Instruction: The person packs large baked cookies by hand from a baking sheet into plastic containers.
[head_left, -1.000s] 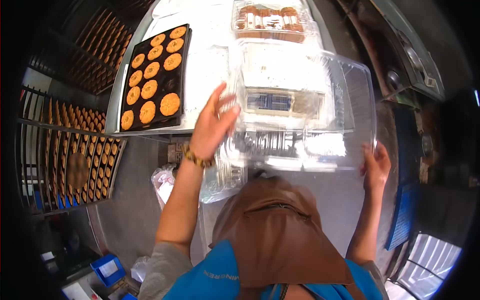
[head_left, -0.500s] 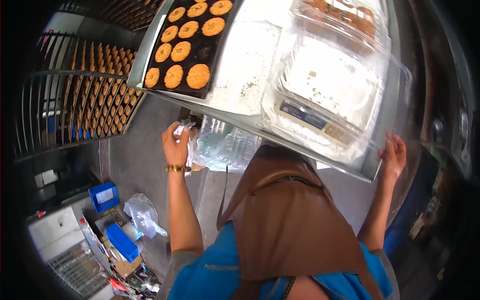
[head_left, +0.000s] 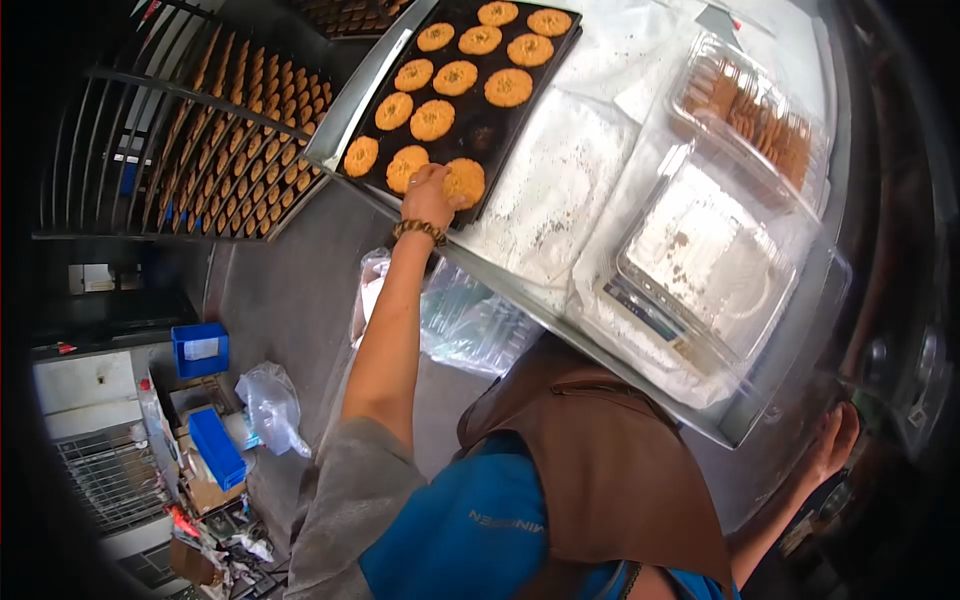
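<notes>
My left hand [head_left: 430, 198] reaches over the front edge of a dark baking tray [head_left: 528, 112]. Its fingers are closed at the left edge of a round golden cookie [head_left: 465, 184] in the front row, and another cookie [head_left: 407, 168] lies just left of the fingertips. Several more cookies rest on the tray in rows. Low at the right, my right hand [head_left: 834, 442] hangs beside the table corner, fingers stretched out and holding nothing. An open clear plastic box [head_left: 700, 265] sits on a digital scale [head_left: 645, 312], which is partly hidden under plastic film.
A clear box of upright brown cookies [head_left: 750, 115] stands behind the scale on the metal table [head_left: 600, 362]. Racks of cookie trays [head_left: 245, 140] rise at the left. Blue bins [head_left: 215, 447] and a plastic bag [head_left: 270, 405] are on the floor; clear packaging [head_left: 475, 320] sits below the table.
My left hand has moved up from below the table edge to the front-row cookies. My right hand has dropped away from the table corner. The view has turned and shifted.
</notes>
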